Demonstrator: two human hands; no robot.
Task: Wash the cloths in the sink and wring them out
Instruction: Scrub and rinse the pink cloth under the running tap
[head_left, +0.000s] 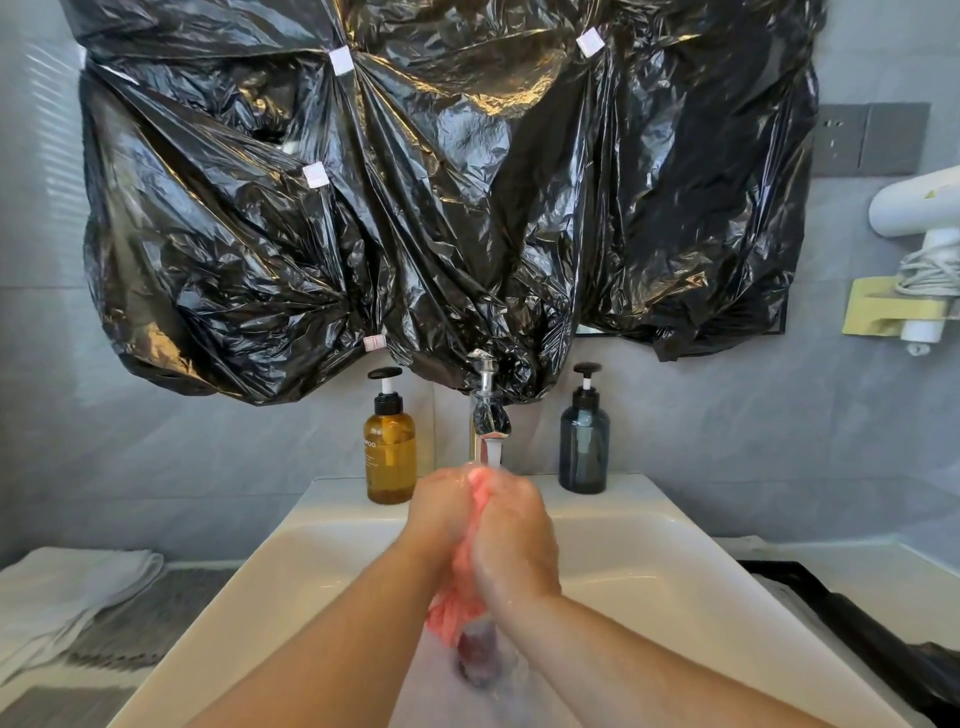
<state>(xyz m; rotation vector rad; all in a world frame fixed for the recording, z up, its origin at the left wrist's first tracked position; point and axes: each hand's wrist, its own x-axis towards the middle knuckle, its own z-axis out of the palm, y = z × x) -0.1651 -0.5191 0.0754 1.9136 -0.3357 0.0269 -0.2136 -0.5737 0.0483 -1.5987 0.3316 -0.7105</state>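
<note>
Curled left hand (440, 512) against curled right hand (514, 545)

Pale grey walls (208, 467) close the room, and crumpled black plastic sheeting (441, 208), fixed with white tape squares (341, 60), covers most of the far wall. To the right hang grey switch plates (867, 139) and a white hair dryer (914, 208) in a yellowish holder (872, 306). An amber pump bottle (390, 452) and a dark pump bottle (583, 447) stand far centre; folded white towels (67, 587) lie near left.
</note>
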